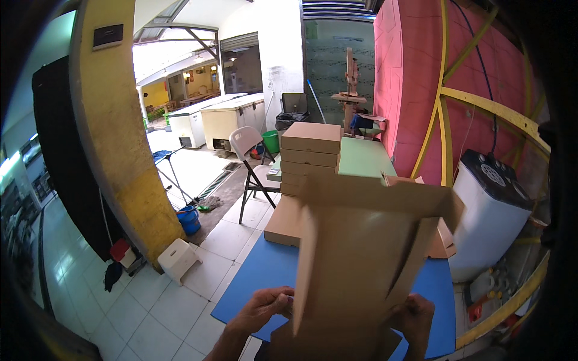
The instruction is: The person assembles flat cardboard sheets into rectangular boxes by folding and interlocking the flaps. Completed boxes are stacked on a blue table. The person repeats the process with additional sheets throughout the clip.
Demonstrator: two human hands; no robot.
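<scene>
In the head view, low in the centre of the frame, we hold a flat cardboard box blank [355,265] upright, its flaps standing up so the panels can be bent. Our left hand [262,310] is closed on its lower left edge; our right hand [416,316] grips the lower right edge, steadying it. Below lies the blue table [259,283]. Beyond, mid-frame, a stack of folded boxes [310,153] sits out of the way.
</scene>
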